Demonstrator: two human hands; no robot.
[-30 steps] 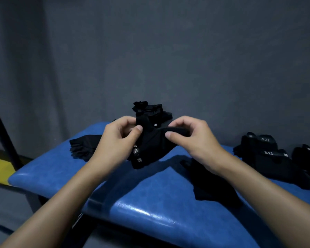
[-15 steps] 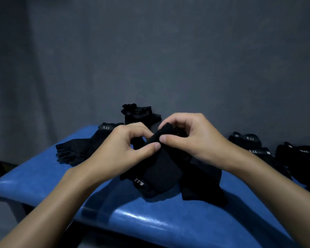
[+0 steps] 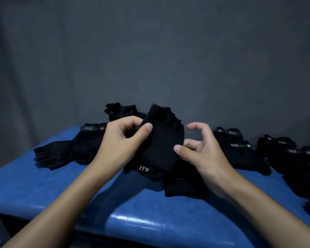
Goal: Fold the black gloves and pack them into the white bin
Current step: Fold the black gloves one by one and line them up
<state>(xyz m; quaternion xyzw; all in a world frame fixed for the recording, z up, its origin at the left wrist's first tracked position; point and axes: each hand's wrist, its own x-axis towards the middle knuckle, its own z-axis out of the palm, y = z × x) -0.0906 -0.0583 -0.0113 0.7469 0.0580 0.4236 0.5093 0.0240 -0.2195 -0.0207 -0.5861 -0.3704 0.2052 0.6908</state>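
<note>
1. The left hand (image 3: pixel 123 140) pinched the upper edge of a black fingerless glove (image 3: pixel 161 145), thumb pressed on its front.
2. The right hand (image 3: pixel 202 151) was spread, its thumb touching the glove's right edge.
3. The glove hung between both hands above the blue padded bench (image 3: pixel 43 190), its wrist strap downward.
4. More black gloves (image 3: pixel 240 151) lay right of the right hand, possibly stacked.
</note>
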